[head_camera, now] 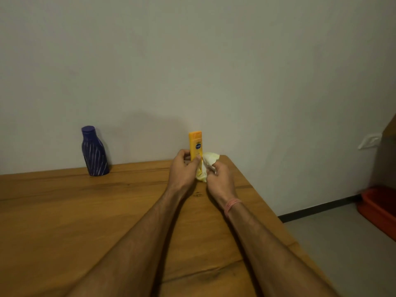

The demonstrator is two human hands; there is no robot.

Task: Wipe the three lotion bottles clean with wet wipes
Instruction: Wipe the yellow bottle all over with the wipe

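While my left hand (183, 166) curls its fingers and thumb round the lower half of the yellow lotion bottle (195, 146), I hold that bottle upright above the far right part of the wooden table (64, 211), close to the wall (192, 61). Its flat cap points up, and a small blue oval label shows on the front just above my thumb. My right hand (219, 181) sits just beside it, fingers bunched tight on a crumpled white wet wipe (209, 160). The wipe presses against the right side of the bottle's lower body, with part of it puffing out above my knuckles and another fold hanging below, between my two hands. A pink band (232, 205) circles my right wrist.

Well off to the left, a dark blue lotion bottle (94, 152) with pale slanted stripes stands upright on the table near its back edge, by the wall, touched by nothing. I can see only these two bottles from here.

Past the table's right edge lies grey floor, with an orange-red tub (379, 209) at the far right and a white switch plate (369, 141) low on the wall.
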